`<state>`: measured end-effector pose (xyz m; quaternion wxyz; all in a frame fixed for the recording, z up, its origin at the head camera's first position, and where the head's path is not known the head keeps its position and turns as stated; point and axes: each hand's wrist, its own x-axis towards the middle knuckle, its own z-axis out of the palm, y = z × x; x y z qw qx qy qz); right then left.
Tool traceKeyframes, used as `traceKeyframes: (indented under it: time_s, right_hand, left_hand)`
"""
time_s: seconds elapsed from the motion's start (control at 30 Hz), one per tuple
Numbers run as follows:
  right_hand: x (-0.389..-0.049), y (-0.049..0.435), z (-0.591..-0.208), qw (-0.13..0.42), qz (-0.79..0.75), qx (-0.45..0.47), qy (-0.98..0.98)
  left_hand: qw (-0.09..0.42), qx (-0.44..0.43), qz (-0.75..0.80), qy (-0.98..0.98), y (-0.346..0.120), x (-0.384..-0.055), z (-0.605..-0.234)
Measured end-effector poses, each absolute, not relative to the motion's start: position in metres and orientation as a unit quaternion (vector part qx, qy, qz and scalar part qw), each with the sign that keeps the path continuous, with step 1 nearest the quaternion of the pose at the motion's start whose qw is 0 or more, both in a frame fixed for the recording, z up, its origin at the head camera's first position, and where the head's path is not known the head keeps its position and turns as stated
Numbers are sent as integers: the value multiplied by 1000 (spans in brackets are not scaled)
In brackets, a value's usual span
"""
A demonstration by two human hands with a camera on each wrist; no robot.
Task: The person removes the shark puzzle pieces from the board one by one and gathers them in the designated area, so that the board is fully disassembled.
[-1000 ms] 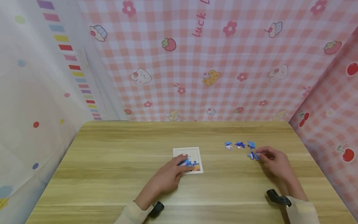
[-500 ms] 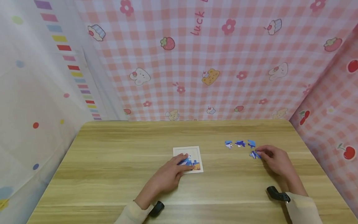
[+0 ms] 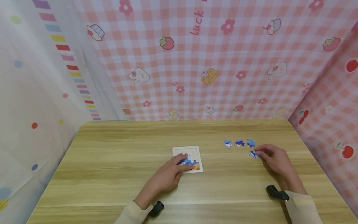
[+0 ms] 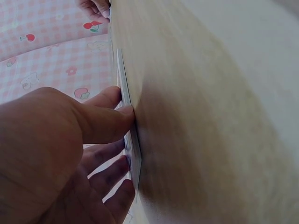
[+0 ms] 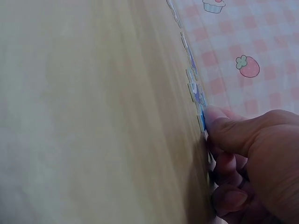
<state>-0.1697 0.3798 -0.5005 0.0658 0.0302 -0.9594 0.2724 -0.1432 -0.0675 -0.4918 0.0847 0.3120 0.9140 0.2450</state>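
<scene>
A small square jigsaw tray (image 3: 199, 150) with a pale frame lies on the wooden table, partly filled with blue and yellow picture pieces. My left hand (image 3: 166, 176) rests on it, fingers spread over the picture; the left wrist view has the thumb (image 4: 110, 123) against the tray's edge. To the right, my right hand (image 3: 275, 158) pinches a blue and white puzzle piece (image 3: 253, 154) between thumb and fingertips, low at the tabletop. Three loose puzzle pieces, a left one (image 3: 228, 143), a middle one (image 3: 239, 143) and a right one (image 3: 250, 143), lie just behind it.
The wooden table (image 3: 112, 155) runs back to a pink checked cloth (image 3: 190, 56). A white dotted cloth (image 3: 42, 109) hangs at the left, and another checked cloth (image 3: 332, 102) at the right. Each wrist carries a black camera mount.
The puzzle piece at my right fingertips has shifted slightly to the right, along with the fingers. My left hand and the tray stay in place.
</scene>
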Motion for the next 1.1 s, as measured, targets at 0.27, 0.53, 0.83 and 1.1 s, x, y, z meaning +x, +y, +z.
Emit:
traceKeyframes:
  time_s: [0.27,0.53,0.83,1.1]
  right_hand:
    - [-168,378,-496,64,277,22,-958]
    - [-164,353,-488,114,291,60,-948]
    - [-163,319,-484,117,309,91,-940]
    - [-166,288,-485,85,337,120,-930]
  left_hand:
    - [70,319,238,915,-65,-145,-491]
    - [57,322,221,919,-66,-143,-490]
    - [58,301,214,927,-72,-137,-487]
    - [47,302,212,928,-82,-135,-490]
